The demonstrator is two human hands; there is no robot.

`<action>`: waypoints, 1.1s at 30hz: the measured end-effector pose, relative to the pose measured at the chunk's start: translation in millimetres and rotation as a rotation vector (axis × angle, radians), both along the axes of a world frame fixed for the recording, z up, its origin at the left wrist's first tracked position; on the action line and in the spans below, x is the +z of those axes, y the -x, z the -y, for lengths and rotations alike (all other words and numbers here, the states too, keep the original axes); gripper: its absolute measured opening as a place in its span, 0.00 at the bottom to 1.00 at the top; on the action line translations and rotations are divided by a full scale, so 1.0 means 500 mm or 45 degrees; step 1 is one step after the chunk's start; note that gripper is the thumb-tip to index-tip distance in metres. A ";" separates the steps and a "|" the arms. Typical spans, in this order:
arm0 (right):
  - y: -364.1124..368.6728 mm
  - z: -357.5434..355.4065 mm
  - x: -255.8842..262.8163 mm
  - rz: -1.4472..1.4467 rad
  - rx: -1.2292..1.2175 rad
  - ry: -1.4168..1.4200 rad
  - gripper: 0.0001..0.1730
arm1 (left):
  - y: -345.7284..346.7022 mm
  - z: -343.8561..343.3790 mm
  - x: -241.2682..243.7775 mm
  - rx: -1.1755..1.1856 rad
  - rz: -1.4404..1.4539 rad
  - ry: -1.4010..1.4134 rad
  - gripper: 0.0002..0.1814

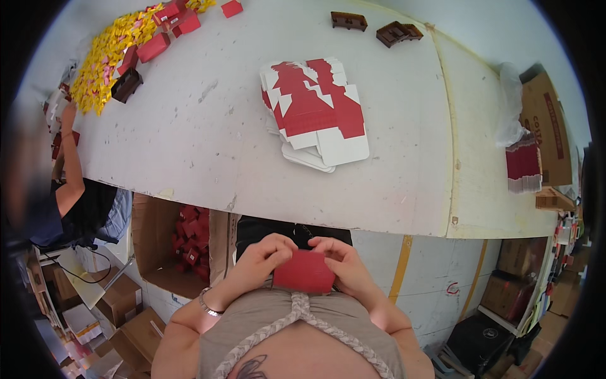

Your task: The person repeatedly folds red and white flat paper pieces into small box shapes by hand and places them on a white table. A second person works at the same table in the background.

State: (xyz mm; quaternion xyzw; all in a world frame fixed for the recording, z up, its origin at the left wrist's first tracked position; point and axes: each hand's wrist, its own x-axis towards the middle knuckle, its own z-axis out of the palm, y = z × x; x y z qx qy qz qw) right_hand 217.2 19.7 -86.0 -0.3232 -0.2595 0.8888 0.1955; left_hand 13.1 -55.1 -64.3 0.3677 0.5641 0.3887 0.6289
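Observation:
Close to my body, below the table's front edge, my left hand (269,256) and my right hand (342,260) hold a small red cardboard box (304,272) by its two upper corners. The fingers of both hands bend over its far edge; whether that end is closed is hidden. On the table (199,156) ahead lies a fanned stack of flat red and white carton blanks (310,111), with white flaps towards me.
Yellow wrapped packets (111,52), red boxes (154,47) and a dark brown tray (127,85) lie far left, near a co-worker's arm (71,161). More brown trays (349,21) lie at the back. A carton (154,241) of red boxes stands below left; maroon blanks (522,163) lie right.

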 end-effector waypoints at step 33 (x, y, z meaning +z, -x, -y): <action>0.099 -0.037 0.030 0.182 -0.148 -1.384 0.23 | 0.021 -0.127 0.115 0.190 -0.710 -1.365 0.23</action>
